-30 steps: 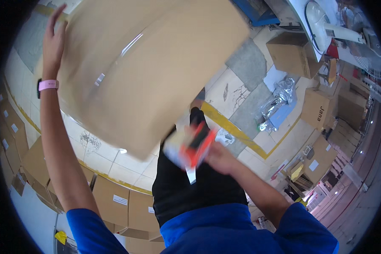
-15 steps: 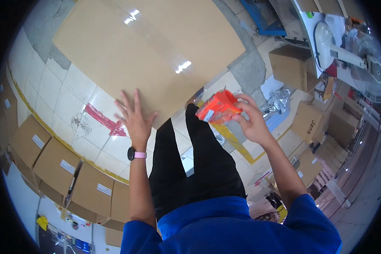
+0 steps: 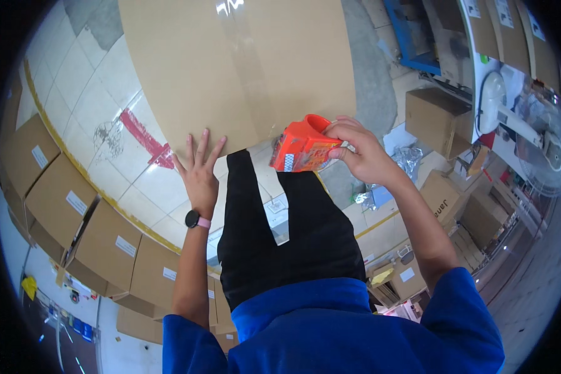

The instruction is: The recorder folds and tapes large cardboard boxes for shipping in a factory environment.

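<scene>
A large brown cardboard box [image 3: 243,68] lies flat in front of me, with a strip of clear tape running down its middle. My left hand [image 3: 199,171] rests flat on the box's near edge, fingers spread, holding nothing. My right hand [image 3: 358,153] grips an orange tape dispenser [image 3: 302,146] at the box's near right edge. My black trousers and blue sleeves fill the lower part of the view.
Rows of closed cardboard boxes [image 3: 75,218] line the left side along a yellow floor line. A red tape mark [image 3: 144,138] is on the tiled floor. More boxes [image 3: 433,115], a white fan [image 3: 498,100] and crumpled plastic wrap [image 3: 408,162] stand at the right.
The big box has come down from a tilted, lifted position to lie flat. My left hand went from its upper edge to its near edge. The dispenser rose to the box.
</scene>
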Action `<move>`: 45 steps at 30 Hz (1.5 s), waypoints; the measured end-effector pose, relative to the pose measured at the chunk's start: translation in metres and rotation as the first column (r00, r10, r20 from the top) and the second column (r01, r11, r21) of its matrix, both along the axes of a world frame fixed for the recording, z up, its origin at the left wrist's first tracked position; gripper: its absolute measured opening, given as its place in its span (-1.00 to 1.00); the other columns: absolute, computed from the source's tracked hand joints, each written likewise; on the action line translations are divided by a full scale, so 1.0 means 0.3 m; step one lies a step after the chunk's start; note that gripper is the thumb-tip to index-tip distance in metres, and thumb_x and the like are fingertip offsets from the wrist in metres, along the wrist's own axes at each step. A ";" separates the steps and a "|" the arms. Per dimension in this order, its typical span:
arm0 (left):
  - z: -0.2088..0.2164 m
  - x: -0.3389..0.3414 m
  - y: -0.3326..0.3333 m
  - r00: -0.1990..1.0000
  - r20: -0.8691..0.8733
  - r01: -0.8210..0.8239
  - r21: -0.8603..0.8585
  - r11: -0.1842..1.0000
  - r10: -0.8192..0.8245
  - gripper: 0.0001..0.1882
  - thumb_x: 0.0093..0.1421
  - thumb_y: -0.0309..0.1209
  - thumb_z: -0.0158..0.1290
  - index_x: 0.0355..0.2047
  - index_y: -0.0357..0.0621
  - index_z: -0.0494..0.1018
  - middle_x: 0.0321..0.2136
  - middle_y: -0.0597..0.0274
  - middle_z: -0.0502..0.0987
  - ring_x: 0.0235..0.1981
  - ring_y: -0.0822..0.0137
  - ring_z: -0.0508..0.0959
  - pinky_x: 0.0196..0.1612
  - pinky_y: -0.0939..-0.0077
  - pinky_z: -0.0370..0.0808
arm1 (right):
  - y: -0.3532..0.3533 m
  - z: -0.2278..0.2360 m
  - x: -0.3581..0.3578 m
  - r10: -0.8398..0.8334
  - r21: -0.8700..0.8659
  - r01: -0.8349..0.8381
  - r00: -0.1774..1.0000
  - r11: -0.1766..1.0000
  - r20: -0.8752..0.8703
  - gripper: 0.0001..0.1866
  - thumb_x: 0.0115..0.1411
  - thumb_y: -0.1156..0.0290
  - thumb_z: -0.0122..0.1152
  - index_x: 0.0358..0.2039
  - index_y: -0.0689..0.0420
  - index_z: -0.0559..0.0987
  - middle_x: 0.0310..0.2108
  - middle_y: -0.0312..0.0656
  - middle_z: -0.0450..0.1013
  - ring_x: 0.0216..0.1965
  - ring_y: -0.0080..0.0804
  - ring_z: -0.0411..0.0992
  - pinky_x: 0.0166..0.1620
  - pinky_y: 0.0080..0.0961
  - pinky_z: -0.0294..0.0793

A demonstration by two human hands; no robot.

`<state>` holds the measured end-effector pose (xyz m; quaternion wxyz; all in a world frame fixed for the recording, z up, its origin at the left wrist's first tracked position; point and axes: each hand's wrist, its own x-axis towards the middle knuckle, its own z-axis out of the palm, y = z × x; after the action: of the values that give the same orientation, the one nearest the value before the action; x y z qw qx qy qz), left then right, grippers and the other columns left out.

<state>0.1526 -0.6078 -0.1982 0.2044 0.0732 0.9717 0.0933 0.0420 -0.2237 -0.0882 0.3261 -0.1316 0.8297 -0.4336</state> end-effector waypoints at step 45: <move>-0.157 0.224 -0.509 0.269 0.638 -0.847 0.513 -0.139 0.722 -0.69 0.48 -0.33 0.25 0.03 -0.37 0.69 -0.14 0.14 0.75 -0.18 0.38 0.70 -0.06 0.48 0.66 | -0.565 -0.277 -0.006 0.538 0.251 -0.565 0.825 0.786 0.173 -0.23 0.21 -0.22 0.44 0.03 0.33 0.71 -0.09 0.18 0.65 0.15 0.09 0.53 0.25 -0.15 0.51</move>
<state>0.2200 -0.7606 -0.2453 0.1106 -0.4491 0.6216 0.6322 0.0403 -0.3931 -0.1712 0.4919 -0.2988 0.7934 -0.1980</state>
